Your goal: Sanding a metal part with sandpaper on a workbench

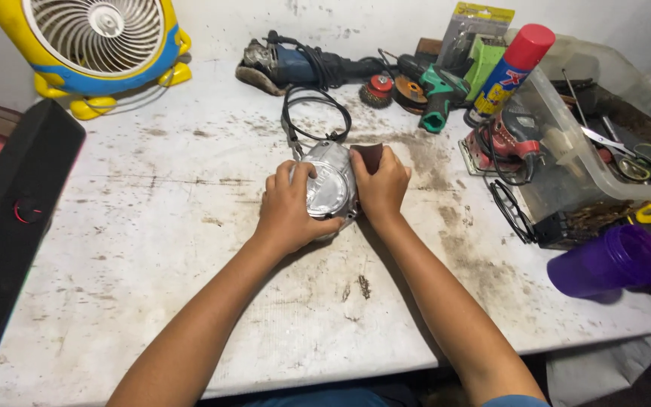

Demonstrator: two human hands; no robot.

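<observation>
Gripping one silver metal cover [328, 185]: left hand [289, 211] clasped around it, right hand [380, 186] pinching one brown sandpaper piece [365, 156].

A shiny silver metal cover [329, 185] lies beside a dark brown, perhaps reddish, abrasive sheet [367, 157]. The white table [152, 226] shows brown stains. The plastic fan [96, 45] is yellow and blue; the cup [612, 260] is purple.

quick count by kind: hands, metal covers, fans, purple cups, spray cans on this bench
hands: 2, left hand and right hand
metal cover: 1
fan: 1
purple cup: 1
spray can: 1
total: 6
</observation>
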